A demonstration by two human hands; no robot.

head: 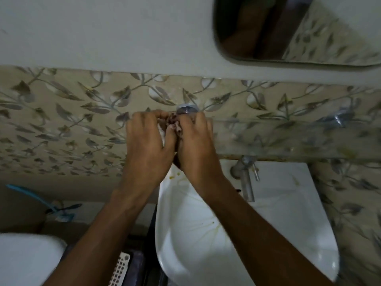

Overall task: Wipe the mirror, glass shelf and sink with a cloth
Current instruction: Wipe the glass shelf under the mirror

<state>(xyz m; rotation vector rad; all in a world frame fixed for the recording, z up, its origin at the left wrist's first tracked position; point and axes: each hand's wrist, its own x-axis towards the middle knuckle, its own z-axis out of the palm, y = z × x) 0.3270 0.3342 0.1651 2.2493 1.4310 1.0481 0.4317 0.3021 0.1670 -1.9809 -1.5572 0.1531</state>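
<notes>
Both hands are raised together at the left end of the glass shelf. My left hand and my right hand are closed around a small bunched cloth, white and brownish, mostly hidden between the fingers. Just above them is the shelf's round chrome bracket. The mirror hangs at the upper right, its lower edge showing. Below my arms is the white sink, marked with yellowish streaks.
A chrome tap stands at the back of the sink. A second shelf bracket sits to the right. A white toilet tank is at lower left, with a blue brush above it. Leaf-patterned tiles cover the wall.
</notes>
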